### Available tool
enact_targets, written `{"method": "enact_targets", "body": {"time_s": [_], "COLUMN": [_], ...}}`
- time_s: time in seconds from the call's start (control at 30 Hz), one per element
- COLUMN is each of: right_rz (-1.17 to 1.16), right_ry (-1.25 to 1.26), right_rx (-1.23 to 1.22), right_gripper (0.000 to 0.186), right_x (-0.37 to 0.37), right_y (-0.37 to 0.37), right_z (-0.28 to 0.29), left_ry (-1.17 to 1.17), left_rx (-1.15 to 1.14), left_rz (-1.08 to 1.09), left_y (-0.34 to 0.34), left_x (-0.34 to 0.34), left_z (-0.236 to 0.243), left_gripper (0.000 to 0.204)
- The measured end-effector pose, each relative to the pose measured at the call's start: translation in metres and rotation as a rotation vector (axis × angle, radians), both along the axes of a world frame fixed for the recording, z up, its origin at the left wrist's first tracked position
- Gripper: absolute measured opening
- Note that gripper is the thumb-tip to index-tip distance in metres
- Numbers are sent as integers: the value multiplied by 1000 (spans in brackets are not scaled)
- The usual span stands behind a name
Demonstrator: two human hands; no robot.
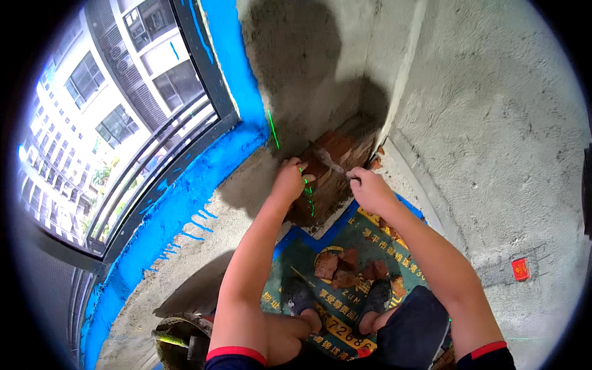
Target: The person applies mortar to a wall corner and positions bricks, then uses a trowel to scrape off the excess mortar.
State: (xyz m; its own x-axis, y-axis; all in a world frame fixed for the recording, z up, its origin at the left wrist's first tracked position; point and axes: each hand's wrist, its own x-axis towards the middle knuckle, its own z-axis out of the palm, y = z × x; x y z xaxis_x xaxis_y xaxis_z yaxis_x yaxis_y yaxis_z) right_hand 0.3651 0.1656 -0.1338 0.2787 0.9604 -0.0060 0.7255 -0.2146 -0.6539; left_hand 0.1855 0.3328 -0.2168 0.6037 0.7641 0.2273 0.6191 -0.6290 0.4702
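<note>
By grey walls (493,123) | green mat (339,236) | right hand (370,189) grips trowel (333,164) | left hand (290,180) at bricks (336,145), grip unclear

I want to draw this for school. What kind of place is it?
Probably a room being built or repaired. The walls are rough, bare and grey, a drippy blue coating edges the window frame, and reddish bricks sit in the corner.

Left hand (290,180) forward, right hand (370,190) alongside (curled)
</note>
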Motion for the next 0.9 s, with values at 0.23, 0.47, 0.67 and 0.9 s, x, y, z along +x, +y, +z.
{"method": "enact_targets", "body": {"time_s": [0.23, 0.47, 0.67, 0.9], "right_rz": [68, 290, 267, 84], "right_ry": [122, -76, -301, -29], "right_rx": [27, -470, -319, -415], "right_gripper": [33, 36, 47, 41], "right_x": [15, 18, -11, -69], "right_y": [-38, -86, -59, -12], "right_z": [25, -18, -88, -87], "left_ry": [162, 612, 455, 741], "left_rx": [350, -169, -200, -266], "left_rz": [-159, -870, -914, -760], "left_y": [-53, -320, -395, -388], "left_x": [-10, -31, -5, 21], "left_z": [25, 139, 121, 50], "left_gripper": [25, 18, 26, 60]}}
